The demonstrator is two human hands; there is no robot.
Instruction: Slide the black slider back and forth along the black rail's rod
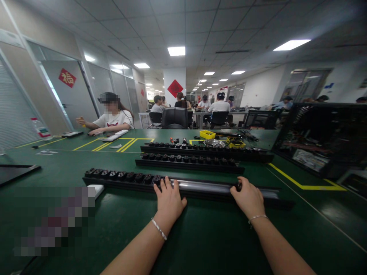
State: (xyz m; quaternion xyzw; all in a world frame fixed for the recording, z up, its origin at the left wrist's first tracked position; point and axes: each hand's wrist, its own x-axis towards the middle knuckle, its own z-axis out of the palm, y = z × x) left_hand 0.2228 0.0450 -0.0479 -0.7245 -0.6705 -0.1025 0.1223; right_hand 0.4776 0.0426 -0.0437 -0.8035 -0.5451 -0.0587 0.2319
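Across the green table in front of me lies a long black channel rail (200, 195). A row of round black socket-like modules (130, 177) fills its left half, and a shiny strip (197, 186) shows along the bare stretch. My left hand (168, 198) rests on the rail with its fingers spread, the fingertips by the last module in the row. My right hand (249, 195) is over the right part of the rail, thumb and fingers closed around a small black module (238, 186), mostly hidden by the fingers.
Behind lie two more black rails (189, 162) with modules. Farther back are a yellow bin (207, 134), a metal dish (214, 143) and loose tools. A dark open-sided case (321, 141) stands right; a co-worker (114, 114) sits across the table. A white bar (96, 190) lies left.
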